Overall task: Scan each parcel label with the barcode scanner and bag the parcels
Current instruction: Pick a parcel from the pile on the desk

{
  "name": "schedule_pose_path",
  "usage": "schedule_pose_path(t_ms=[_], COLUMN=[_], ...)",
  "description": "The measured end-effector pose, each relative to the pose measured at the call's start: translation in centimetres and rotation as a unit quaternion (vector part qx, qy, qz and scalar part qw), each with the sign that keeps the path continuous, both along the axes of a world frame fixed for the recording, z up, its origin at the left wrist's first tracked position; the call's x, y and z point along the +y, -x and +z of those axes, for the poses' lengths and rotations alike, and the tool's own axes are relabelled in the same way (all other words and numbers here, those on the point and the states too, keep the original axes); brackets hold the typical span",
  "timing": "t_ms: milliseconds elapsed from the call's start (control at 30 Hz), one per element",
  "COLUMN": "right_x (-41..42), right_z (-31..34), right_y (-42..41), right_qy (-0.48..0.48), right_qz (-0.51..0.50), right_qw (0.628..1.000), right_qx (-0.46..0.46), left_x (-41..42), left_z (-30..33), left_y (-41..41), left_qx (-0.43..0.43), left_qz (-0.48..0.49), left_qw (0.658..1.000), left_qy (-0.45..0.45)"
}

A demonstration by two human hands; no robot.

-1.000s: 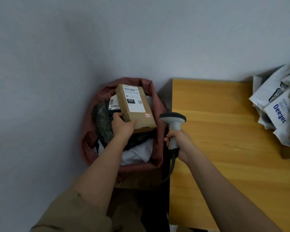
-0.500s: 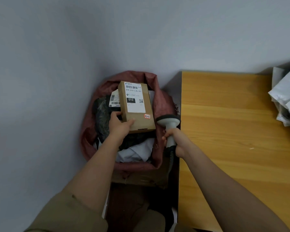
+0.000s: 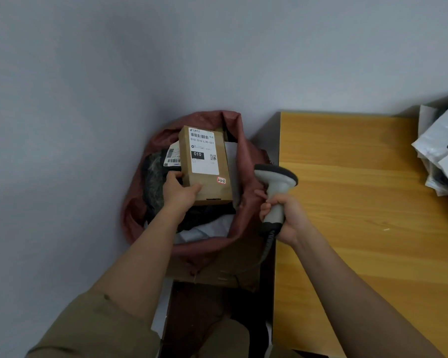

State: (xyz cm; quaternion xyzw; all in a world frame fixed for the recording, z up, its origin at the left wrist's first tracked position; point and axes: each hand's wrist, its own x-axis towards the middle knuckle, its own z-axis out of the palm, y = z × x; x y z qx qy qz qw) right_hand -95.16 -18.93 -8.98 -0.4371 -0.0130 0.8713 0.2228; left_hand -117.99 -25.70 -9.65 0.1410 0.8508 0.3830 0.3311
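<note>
L hand (image 3: 180,191) gripped the near-left corner of the brown cardboard parcel box w/ white shipping label (image 3: 204,165), thumb on the top face, fingers curled round its left side. Box sat over the open mouth of the dark-red woven sack (image 3: 246,161), on or just above the parcels already inside; can't tell whether it was resting or held up. Its long axis ran away from the person, near end at the L hand, far end twd the wall; label faced up, barcode at the far end.

R hand (image 3: 285,215) was wrapped round the handle of the grey-and-white handheld barcode scanner (image 3: 276,188), cable hanging below. Scanner stood just right of the box, by the edge of the yellow wooden surface (image 3: 360,197), head upright, pointing roughly away, not at the label.

Judgement: the L hand is the nearer one and only needs to let go for the box to drop in. White poly mailers (image 3: 442,151) waited at the surface's far right.
</note>
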Motion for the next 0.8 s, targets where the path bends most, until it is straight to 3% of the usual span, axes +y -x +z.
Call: schedule_pose_path(t_ms=[167,333,467,567,700,800], right_x=[1.5,2.7,3.1,2.8,2.4,1.8], right_z=[2.9,5.1,5.8,5.7,5.1,4.9], right_y=[-4.3,-5.8,-5.9,-6.2,-6.8,-7.0], right_qy=[-0.062,-0.137,-0.166,-0.146,-0.09,-0.074], right_qz=[-0.058,-0.032,-0.002,-0.008,-0.009,0.001], right_qw=[0.99,0.982,0.982,0.988,0.994,0.995], right_qx=[0.116,0.123,0.091,0.04,-0.057,-0.066], left_x=[2.6,5.0,5.2,4.6,3.1,2.7], left_z=[1.5,2.2,1.9,1.4,1.1,1.1], left_y=[-1.7,-4.5,-6.0,-5.7,-5.3,-5.7], left_qx=[0.056,0.023,-0.007,0.008,-0.013,0.0], left_qz=[-0.03,-0.162,-0.223,-0.239,-0.312,-0.297], left_qw=[0.998,0.986,0.972,0.965,0.93,0.94], left_qy=[0.029,0.035,0.069,0.11,0.194,0.166])
